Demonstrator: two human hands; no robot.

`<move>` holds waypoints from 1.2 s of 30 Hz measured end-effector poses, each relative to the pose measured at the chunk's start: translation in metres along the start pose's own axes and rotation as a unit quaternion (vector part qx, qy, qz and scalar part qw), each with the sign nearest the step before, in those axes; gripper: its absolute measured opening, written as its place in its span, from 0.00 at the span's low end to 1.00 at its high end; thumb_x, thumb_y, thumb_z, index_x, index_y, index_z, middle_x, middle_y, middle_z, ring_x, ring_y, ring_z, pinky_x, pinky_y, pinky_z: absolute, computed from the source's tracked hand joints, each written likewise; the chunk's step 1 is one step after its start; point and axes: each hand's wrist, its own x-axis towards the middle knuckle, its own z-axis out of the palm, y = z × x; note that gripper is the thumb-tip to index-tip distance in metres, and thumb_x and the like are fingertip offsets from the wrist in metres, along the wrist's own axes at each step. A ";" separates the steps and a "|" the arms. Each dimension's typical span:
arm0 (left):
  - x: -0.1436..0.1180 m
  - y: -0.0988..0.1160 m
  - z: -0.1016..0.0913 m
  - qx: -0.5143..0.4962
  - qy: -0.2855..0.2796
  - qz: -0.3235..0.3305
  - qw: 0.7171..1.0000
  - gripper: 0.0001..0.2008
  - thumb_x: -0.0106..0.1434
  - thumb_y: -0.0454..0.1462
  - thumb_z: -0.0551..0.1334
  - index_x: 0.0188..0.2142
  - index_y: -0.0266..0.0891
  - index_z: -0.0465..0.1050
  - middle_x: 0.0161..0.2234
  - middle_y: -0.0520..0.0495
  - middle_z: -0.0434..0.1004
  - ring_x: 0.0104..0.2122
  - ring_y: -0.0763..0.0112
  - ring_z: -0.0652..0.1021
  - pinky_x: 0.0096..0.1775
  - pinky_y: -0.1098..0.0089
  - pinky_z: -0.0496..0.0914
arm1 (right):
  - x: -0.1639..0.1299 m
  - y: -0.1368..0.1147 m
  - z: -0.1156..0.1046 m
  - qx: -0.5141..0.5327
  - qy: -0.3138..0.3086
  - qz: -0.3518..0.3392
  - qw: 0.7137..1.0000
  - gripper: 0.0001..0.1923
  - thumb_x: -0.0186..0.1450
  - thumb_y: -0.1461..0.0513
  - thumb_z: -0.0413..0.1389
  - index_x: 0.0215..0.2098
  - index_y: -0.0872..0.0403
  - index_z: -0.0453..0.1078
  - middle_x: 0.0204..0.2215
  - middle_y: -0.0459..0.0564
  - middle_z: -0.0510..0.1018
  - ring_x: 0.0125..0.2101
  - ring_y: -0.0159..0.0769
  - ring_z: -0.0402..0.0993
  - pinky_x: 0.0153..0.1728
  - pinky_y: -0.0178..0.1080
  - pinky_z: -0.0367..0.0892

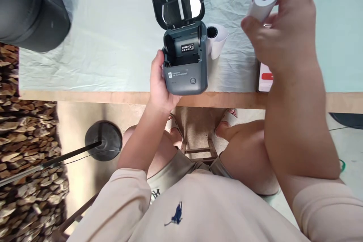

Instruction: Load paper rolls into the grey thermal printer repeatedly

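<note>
In the head view, a white paper roll [262, 2] is being gripped by the closed fingers [249, 26] of the right hand [280, 30], raised above the desk [113, 45]. The grey printer [185, 64], lid open, is being clasped at its side by the left hand [159, 83] near the desk edge. A second roll [217, 39] is lying just beside it on pale cloth.

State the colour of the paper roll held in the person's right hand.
White, with a dark hollow core; the paper roll shows best in the head view, pinched in the right hand.
</note>
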 end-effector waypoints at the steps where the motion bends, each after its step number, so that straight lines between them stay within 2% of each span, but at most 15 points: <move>1: 0.000 0.000 0.001 0.002 0.002 0.000 1.000 0.21 0.60 0.49 0.47 0.40 0.40 0.69 0.40 0.51 0.73 0.48 0.64 0.71 0.47 0.70 0.69 | 0.000 0.001 0.001 -0.062 -0.001 0.007 0.998 0.16 0.54 0.60 0.50 0.42 0.47 0.61 0.40 0.44 0.66 0.40 0.30 0.63 0.40 0.40 0.65; 3: -0.001 0.001 0.001 0.008 0.011 0.000 1.000 0.21 0.60 0.49 0.46 0.41 0.40 0.69 0.41 0.51 0.73 0.49 0.64 0.69 0.48 0.71 0.68 | 0.002 0.002 0.003 -0.167 -0.019 0.035 0.985 0.19 0.53 0.60 0.50 0.44 0.45 0.60 0.39 0.44 0.68 0.40 0.34 0.64 0.44 0.47 0.62; 6: -0.002 0.003 0.001 0.008 0.016 -0.005 1.000 0.22 0.61 0.49 0.45 0.41 0.39 0.69 0.43 0.50 0.73 0.51 0.63 0.67 0.50 0.71 0.66 | -0.001 -0.005 0.004 -0.216 -0.036 0.054 0.974 0.23 0.53 0.61 0.49 0.48 0.43 0.57 0.41 0.45 0.67 0.44 0.39 0.62 0.47 0.53 0.55; 10: -0.002 0.002 0.003 -0.014 0.012 -0.004 1.000 0.21 0.61 0.49 0.45 0.40 0.39 0.68 0.41 0.48 0.73 0.52 0.62 0.67 0.51 0.68 0.65 | -0.008 -0.024 0.005 -0.242 0.006 -0.043 0.969 0.27 0.53 0.64 0.47 0.51 0.43 0.54 0.47 0.43 0.62 0.50 0.42 0.56 0.47 0.50 0.55; 14: -0.003 0.003 0.007 -0.012 0.030 0.021 0.999 0.21 0.61 0.49 0.44 0.37 0.39 0.68 0.44 0.48 0.71 0.54 0.64 0.65 0.52 0.67 0.64 | -0.010 -0.029 0.025 -0.267 -0.088 -0.142 0.949 0.26 0.53 0.57 0.50 0.51 0.40 0.53 0.48 0.43 0.63 0.56 0.44 0.48 0.52 0.55 0.48; 16: -0.004 0.003 0.009 -0.013 0.039 0.027 0.999 0.22 0.62 0.48 0.42 0.36 0.39 0.68 0.44 0.48 0.71 0.55 0.65 0.63 0.54 0.67 0.63 | -0.010 -0.027 0.038 -0.272 -0.103 -0.159 0.943 0.25 0.54 0.58 0.50 0.50 0.40 0.53 0.45 0.45 0.65 0.55 0.43 0.49 0.53 0.54 0.47; 20: -0.006 0.002 0.006 -0.024 0.031 0.037 0.999 0.21 0.62 0.47 0.41 0.37 0.40 0.68 0.42 0.50 0.72 0.54 0.65 0.64 0.55 0.65 0.61 | -0.008 -0.026 0.047 -0.259 -0.039 -0.133 0.956 0.17 0.56 0.62 0.46 0.44 0.44 0.58 0.38 0.44 0.68 0.46 0.38 0.60 0.47 0.49 0.54; 22: -0.006 0.001 0.004 -0.021 0.019 0.045 0.999 0.21 0.62 0.47 0.43 0.38 0.39 0.68 0.41 0.50 0.72 0.54 0.65 0.65 0.55 0.65 0.62 | -0.006 -0.028 0.040 -0.234 0.014 -0.123 0.964 0.20 0.57 0.63 0.45 0.48 0.46 0.53 0.38 0.43 0.68 0.41 0.32 0.63 0.45 0.45 0.57; 24: -0.006 0.000 0.003 -0.002 0.020 0.047 0.999 0.21 0.62 0.48 0.43 0.39 0.39 0.68 0.39 0.50 0.73 0.54 0.65 0.64 0.55 0.66 0.62 | -0.004 -0.032 0.030 -0.149 0.083 -0.146 0.975 0.24 0.55 0.64 0.46 0.50 0.54 0.48 0.41 0.46 0.65 0.36 0.26 0.64 0.39 0.37 0.60; 27: -0.004 -0.001 0.003 0.030 0.028 0.049 0.998 0.22 0.62 0.48 0.43 0.41 0.38 0.68 0.39 0.48 0.73 0.56 0.66 0.62 0.54 0.68 0.62 | -0.007 -0.044 0.015 0.030 0.143 -0.217 0.965 0.18 0.53 0.66 0.48 0.42 0.60 0.56 0.38 0.47 0.65 0.32 0.22 0.63 0.31 0.30 0.59; 29: -0.004 -0.001 0.004 0.053 0.034 0.050 0.997 0.22 0.62 0.48 0.43 0.41 0.39 0.68 0.40 0.48 0.72 0.57 0.67 0.60 0.55 0.69 0.61 | -0.014 -0.054 0.010 0.089 0.105 -0.240 0.961 0.14 0.53 0.67 0.48 0.39 0.57 0.60 0.36 0.42 0.68 0.35 0.22 0.66 0.35 0.29 0.60; 31: -0.004 -0.002 0.005 0.077 0.040 0.054 0.995 0.20 0.62 0.48 0.45 0.41 0.39 0.67 0.41 0.49 0.72 0.58 0.68 0.59 0.55 0.70 0.60 | -0.022 -0.064 0.010 0.079 0.030 -0.253 0.964 0.19 0.55 0.69 0.44 0.44 0.52 0.59 0.43 0.37 0.68 0.43 0.21 0.65 0.44 0.28 0.60; 33: -0.004 -0.003 0.006 0.083 0.041 0.059 0.994 0.19 0.62 0.47 0.47 0.41 0.39 0.67 0.42 0.49 0.72 0.58 0.69 0.59 0.55 0.72 0.59 | -0.029 -0.069 0.014 0.013 -0.037 -0.264 0.964 0.24 0.55 0.67 0.44 0.51 0.52 0.53 0.48 0.39 0.64 0.44 0.21 0.65 0.44 0.28 0.62; 34: -0.004 -0.004 0.007 0.077 0.041 0.060 0.994 0.18 0.61 0.47 0.48 0.42 0.39 0.66 0.42 0.49 0.72 0.58 0.69 0.59 0.55 0.72 0.59 | -0.031 -0.070 0.017 -0.027 -0.054 -0.258 0.964 0.25 0.55 0.66 0.45 0.51 0.54 0.52 0.47 0.41 0.65 0.42 0.23 0.66 0.43 0.30 0.63; 36: -0.005 -0.005 0.010 0.059 0.043 0.055 0.996 0.17 0.61 0.47 0.49 0.41 0.39 0.66 0.42 0.48 0.71 0.57 0.68 0.60 0.55 0.72 0.60 | -0.031 -0.068 0.023 -0.117 -0.052 -0.230 0.965 0.20 0.54 0.63 0.47 0.47 0.55 0.56 0.41 0.43 0.69 0.37 0.26 0.67 0.41 0.35 0.62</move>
